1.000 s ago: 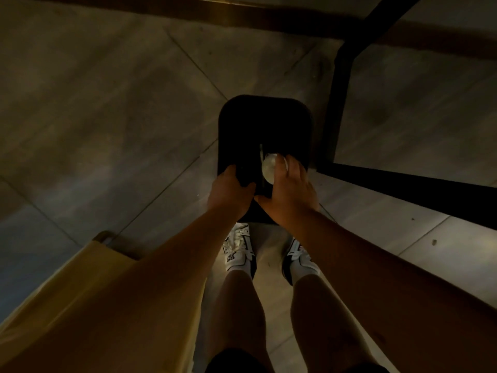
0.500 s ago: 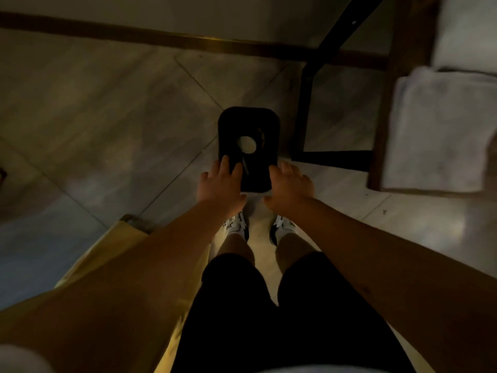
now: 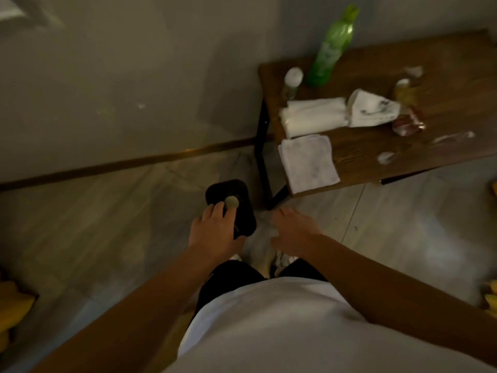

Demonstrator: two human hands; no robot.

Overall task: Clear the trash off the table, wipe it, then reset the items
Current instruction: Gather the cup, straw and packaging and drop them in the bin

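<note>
Head view: both hands off black bin [image 3: 230,205], left hand [image 3: 215,232] and right hand [image 3: 294,232] open, empty; pale lid now inside; table [image 3: 443,84] back in view, trash uncleared.

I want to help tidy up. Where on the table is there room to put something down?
The wooden table has bare wood along its far right side, beyond the green bottle, and between the grey cloth and the small white scrap. The left middle is crowded with the white towel and crumpled wrapper.
</note>
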